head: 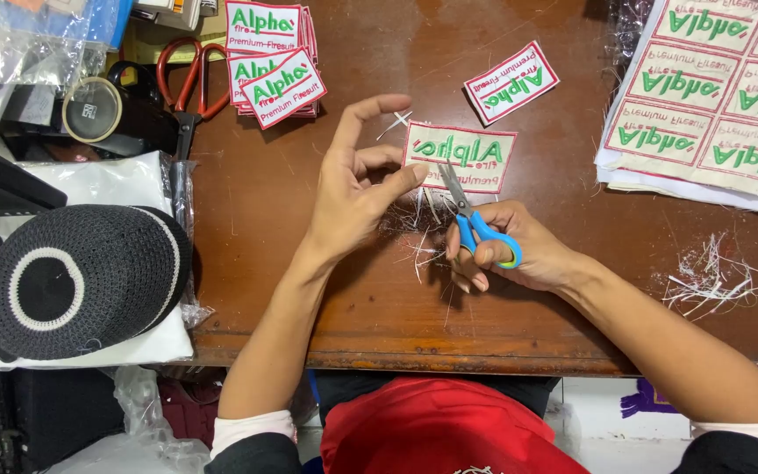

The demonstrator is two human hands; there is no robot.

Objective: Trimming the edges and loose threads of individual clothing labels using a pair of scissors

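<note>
My left hand (354,189) pinches the left edge of a white embroidered patch (467,151) with green lettering and a red border, held just above the brown wooden table (344,290). My right hand (511,254) grips small blue-handled scissors (475,230), whose blades point up at the patch's lower edge. White thread trimmings (423,241) lie on the table between the two hands.
A stack of similar patches (275,63) and red-handled scissors (188,83) lie at the back left. One loose patch (512,81) sits behind. An uncut sheet of patches (712,88) fills the right. More trimmings (717,276) lie right. A black-and-white knitted cap (81,279) rests at the left.
</note>
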